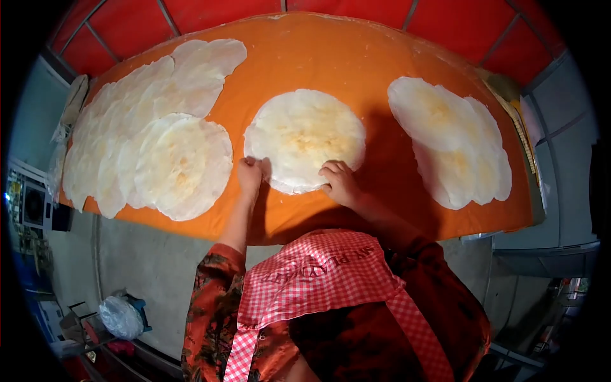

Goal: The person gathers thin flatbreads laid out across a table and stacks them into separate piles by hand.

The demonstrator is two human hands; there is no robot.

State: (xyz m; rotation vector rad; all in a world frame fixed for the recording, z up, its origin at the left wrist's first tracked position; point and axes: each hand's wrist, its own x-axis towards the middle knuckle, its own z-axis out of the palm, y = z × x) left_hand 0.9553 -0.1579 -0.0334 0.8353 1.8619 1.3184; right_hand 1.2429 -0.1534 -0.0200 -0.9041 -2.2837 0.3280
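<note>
A round stack of thin, pale flatbreads [305,121] with yellowish-brown patches in the middle lies on an orange cloth [305,57] before me. My left hand [251,174] is closed, pinching the near left edge of the stack. At the near right edge, my right hand [340,181] has its fingers curled over the top flatbread, thumb low against the rim. How many layers are between the fingers is hidden.
To the left, many overlapping thin flatbreads [121,121] spread across the cloth, a round pile [184,167] nearest me. Overlapping flatbreads [452,143] also lie at the right. Red sheeting [356,7] on metal bars borders the far side. A plastic-covered stool [121,317] stands on the floor.
</note>
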